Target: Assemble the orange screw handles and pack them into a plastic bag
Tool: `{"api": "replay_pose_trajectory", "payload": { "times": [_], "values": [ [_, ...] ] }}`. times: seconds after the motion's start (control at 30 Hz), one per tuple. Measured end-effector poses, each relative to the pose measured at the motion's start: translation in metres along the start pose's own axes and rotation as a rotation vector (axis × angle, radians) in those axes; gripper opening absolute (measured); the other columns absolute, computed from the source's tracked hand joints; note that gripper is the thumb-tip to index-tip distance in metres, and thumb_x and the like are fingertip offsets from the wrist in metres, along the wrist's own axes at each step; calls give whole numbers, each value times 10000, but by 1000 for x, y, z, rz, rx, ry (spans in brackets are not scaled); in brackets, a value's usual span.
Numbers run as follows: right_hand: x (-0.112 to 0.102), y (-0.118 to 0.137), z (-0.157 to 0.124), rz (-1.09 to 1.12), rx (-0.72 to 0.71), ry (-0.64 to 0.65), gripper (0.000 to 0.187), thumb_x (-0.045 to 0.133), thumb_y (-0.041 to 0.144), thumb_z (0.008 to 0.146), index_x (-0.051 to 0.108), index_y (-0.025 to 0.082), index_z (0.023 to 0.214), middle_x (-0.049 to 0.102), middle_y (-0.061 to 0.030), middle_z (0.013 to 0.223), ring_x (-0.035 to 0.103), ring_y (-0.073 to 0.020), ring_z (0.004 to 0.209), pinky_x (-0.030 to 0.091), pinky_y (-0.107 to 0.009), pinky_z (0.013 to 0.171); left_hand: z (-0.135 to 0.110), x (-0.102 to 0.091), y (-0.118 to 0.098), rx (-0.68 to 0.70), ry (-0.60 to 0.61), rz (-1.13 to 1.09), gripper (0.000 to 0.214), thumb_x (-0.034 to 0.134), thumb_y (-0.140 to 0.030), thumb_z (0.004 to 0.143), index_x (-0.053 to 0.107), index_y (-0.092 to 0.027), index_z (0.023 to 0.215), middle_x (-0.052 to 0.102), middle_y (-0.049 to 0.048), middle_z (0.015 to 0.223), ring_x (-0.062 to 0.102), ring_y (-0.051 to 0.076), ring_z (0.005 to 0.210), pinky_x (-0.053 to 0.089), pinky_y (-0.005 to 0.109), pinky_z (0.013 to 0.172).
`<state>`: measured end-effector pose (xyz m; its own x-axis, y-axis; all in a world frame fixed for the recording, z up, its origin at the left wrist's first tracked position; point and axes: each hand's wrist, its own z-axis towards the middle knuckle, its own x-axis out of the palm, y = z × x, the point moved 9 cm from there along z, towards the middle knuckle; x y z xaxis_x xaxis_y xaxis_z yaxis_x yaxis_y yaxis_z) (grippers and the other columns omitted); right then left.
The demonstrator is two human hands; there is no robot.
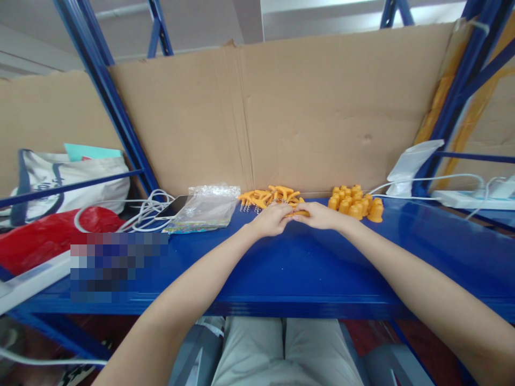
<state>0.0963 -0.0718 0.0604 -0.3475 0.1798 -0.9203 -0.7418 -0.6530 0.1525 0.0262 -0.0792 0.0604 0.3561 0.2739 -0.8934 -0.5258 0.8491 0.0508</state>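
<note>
My left hand (274,220) and my right hand (318,216) meet above the shelf, fingers closed together around an orange plastic piece (301,213). Only a narrow strip of that piece shows; its full shape is hidden by the fingers. Just behind my hands lies a pile of orange-handled corkscrews (257,199), several with coiled metal ends pointing toward me. To the right of my right hand stands a group of orange plastic cup-shaped parts (354,203), set close together.
The blue metal shelf (306,268) has cardboard (322,112) along its back. On the left lie a clear plastic bag (211,209), white cables (147,212) and a red bag (60,236). A white power strip (458,198) and a white pouch (410,166) are at the right.
</note>
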Motion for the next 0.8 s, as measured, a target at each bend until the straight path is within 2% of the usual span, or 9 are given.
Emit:
{"api": "replay_pose_trajectory", "payload": {
  "times": [0.17,0.37,0.53,0.63,0.8],
  "values": [
    [18,-9,-1,107,-11,187,296,504,336,909,674,128,1034,715,-116,1017,665,-212,861,506,-336,794,-1,6,-20,112,60,90,180,421,-159,898,591,-129,950,653,111,942,607,216,919,454,378,873],
    [17,-6,-2,54,35,184,329,503,349,912,643,166,1148,692,-104,1120,657,-222,962,496,-336,855,-1,5,-19,131,44,71,192,423,-160,884,593,-145,971,650,105,962,602,214,914,461,392,874],
    [14,-1,-3,-48,76,175,338,475,345,929,604,196,1204,685,-94,1135,644,-234,1019,485,-340,871,0,1,-7,40,19,-90,138,464,-188,874,593,-160,836,644,67,840,599,191,828,475,347,777],
    [12,4,-2,-123,57,160,283,477,303,930,615,188,1149,682,-98,1130,634,-237,1040,467,-342,888,2,3,4,-50,36,-237,147,489,-211,870,565,-161,756,610,27,744,568,152,722,461,300,696],
    [0,17,1,-316,-2,45,228,489,277,928,619,131,1046,681,-150,1056,620,-257,1017,434,-355,872,5,3,21,-178,21,-524,142,527,-211,848,527,-156,717,556,-15,669,507,99,626,431,245,622]
  ]
}}
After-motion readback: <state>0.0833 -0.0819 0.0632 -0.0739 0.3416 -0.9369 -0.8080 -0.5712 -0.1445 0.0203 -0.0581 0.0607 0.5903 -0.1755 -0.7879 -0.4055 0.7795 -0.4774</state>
